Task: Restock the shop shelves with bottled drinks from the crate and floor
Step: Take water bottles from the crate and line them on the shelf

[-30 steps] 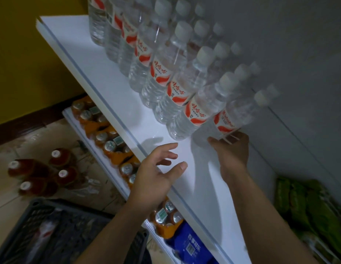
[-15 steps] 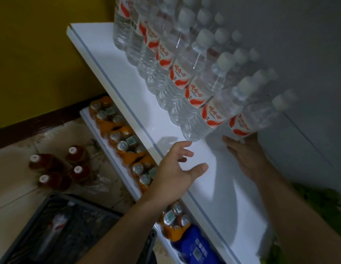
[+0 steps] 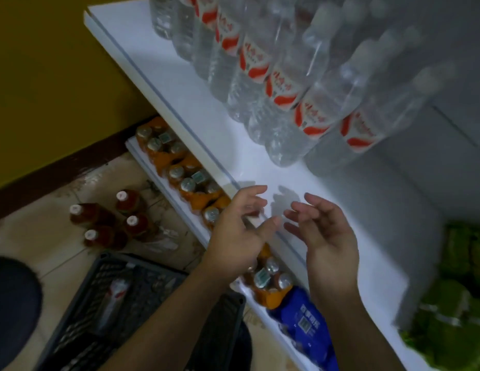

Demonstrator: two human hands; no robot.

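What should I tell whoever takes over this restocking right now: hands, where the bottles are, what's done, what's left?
Hands: left hand and right hand are both empty, fingers relaxed, above the front of the white shelf.
Done: water bottles stand in rows on that shelf.
Left: one bottle lies in the crate; four red-brown bottles stand on the floor beside it.

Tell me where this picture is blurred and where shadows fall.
Head view: dim; the water bottles and green packs are smeared by motion blur; the left hand and right hand cast finger shadows on the white shelf.
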